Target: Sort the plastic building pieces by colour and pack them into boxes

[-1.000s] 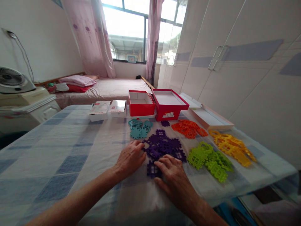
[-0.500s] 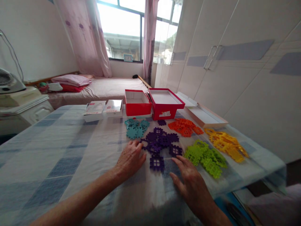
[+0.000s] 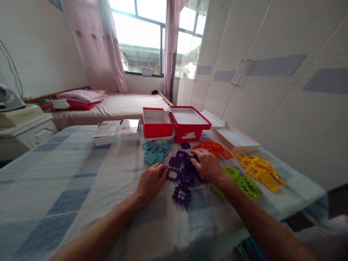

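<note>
A loose heap of purple interlocking toy plates [image 3: 187, 175], some with windowed cut-outs, lies between my hands. At the heap's left edge rests my left hand [image 3: 152, 179], its fingers curled together; whatever may be in them is hidden. My right hand [image 3: 208, 165] reaches over the heap's right side, thumb and fingers apart, fingertips at the purple plates. One purple windowed plate [image 3: 181, 195] sits at the near end, overlapping the others. Teal plates [image 3: 154, 154] lie just beyond my left hand. Orange plates [image 3: 214, 148] are behind my right hand, green plates [image 3: 244, 183] under and beside its wrist.
Yellow plates [image 3: 259, 170] lie farther right. At the back stand a red box [image 3: 157, 130], a dark red box [image 3: 187, 134], small white boxes [image 3: 104, 139] and a shallow tray [image 3: 239, 139]. A checked cloth [image 3: 89, 203] covers the table.
My right hand has moved forward and up from the near purple plate onto the heap. The purple plates have shifted and bunched. My left hand stays near the heap's left edge.
</note>
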A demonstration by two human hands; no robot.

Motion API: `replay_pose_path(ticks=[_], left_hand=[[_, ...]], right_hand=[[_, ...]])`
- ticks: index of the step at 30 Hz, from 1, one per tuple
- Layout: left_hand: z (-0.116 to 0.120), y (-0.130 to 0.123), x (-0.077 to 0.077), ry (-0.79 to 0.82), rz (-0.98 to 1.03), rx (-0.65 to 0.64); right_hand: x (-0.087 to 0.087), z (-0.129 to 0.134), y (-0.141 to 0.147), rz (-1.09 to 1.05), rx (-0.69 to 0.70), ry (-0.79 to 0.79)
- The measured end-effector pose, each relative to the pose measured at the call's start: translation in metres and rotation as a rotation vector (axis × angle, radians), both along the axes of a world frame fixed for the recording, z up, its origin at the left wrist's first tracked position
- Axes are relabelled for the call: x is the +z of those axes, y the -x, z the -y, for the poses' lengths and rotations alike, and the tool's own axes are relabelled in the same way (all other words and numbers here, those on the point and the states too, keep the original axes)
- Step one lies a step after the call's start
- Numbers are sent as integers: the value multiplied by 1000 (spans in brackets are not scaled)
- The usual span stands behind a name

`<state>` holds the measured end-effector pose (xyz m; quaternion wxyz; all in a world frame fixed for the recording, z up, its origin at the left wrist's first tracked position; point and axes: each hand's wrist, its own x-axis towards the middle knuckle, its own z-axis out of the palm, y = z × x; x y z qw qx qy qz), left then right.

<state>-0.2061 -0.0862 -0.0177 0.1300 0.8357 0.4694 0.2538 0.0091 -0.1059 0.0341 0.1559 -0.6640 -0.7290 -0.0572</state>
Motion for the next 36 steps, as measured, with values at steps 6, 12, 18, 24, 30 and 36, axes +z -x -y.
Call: replay_pose_path(ticks=[6,12,18,24,30,36], left_hand=[[-8,11,-10,21,35,-22],[-9,12,-9,68,87,-29],[-13,13,-12,66,131,-40],[-14,14,-15,49,140,-57],[-16,14,-15,59,140,-58],[-17,15,-16,75,137,-56]], right_hand=[[-4,-99,2,117,-163,187],[-24,-127,12,63,-228,222],[-12,-120,-5,-85,-185,197],[22,-82,-35,-287,-8,160],[4,-44,-43,-128,84,211],[-17,-23,-46,-16,-11,258]])
